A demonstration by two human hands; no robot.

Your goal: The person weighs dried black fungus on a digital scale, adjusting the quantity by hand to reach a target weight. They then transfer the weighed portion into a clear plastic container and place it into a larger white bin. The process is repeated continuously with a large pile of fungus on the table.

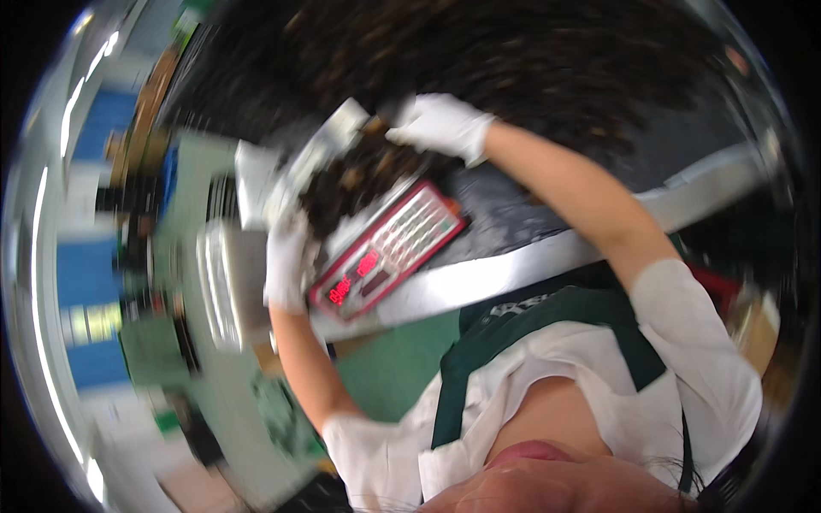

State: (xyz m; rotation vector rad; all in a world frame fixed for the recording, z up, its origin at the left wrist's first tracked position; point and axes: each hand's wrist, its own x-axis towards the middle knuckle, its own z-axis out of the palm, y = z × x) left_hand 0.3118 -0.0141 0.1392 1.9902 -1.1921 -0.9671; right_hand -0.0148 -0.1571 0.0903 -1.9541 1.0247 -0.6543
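A pale tray [329,135] filled with dark brown, dried-looking pieces [355,178] sits at the far side of a red-framed digital scale [385,248], apparently on it. The scale's red display is lit beside a keypad. White-gloved, my left hand [288,263] is at the tray's left end, its blurred fingers closed about the edge. My right hand [440,126], in a white glove too, is above the tray's far right corner. Its fingers are drawn together near a grey blur, and whatever they hold cannot be made out.
A wide heap of the same dark pieces [530,68] covers the black worktop beyond my hands. The table's metal edge [479,282] runs in front of my body. White stacked containers [229,282] stand at the left, over a green floor [218,385].
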